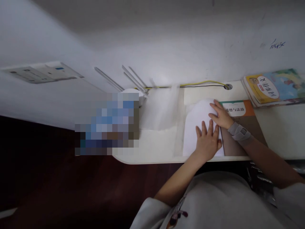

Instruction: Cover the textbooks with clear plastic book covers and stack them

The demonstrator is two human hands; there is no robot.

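My left hand lies flat with spread fingers on a white sheet, close to the desk's front edge. Just beyond it, my right hand, with a grey band on the wrist, rests at the sheet's right side with fingers apart. The sheet has a curved top edge and lies against the left side of a textbook with a green, orange and brown cover. Whether the sheet is joined to the book, I cannot tell. A clear plastic sheet spreads out on the left.
A stack of colourful books lies at the back right of the white desk. A white router with antennas stands at the left, beside a pixelated area. A yellow cable runs along the wall to a desk hole.
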